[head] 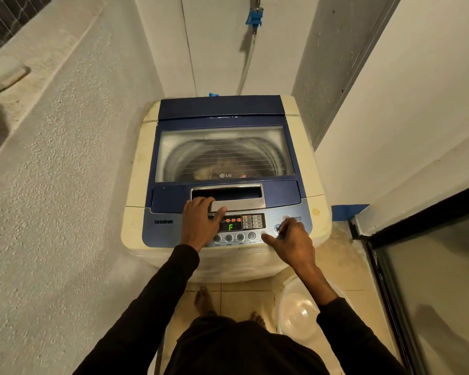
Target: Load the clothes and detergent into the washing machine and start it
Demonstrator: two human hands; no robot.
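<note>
Now both hands (201, 220) rest on the washing machine (136, 169) panel (163, 231).

You have a single view, from the camera on your head, looking steeply down and forward over the washing machine (222, 185) from close range. Its wide angle takes in the walls on both sides, your sleeves and the tiled floor (244, 296) below.

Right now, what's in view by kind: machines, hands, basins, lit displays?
Washing machine: 1, lid shut
Hands: 2, left hand resting by the lid handle, right hand at the start button
Clear basin on the floor: 1
Lit display showing F: 1
Total: 5
</note>
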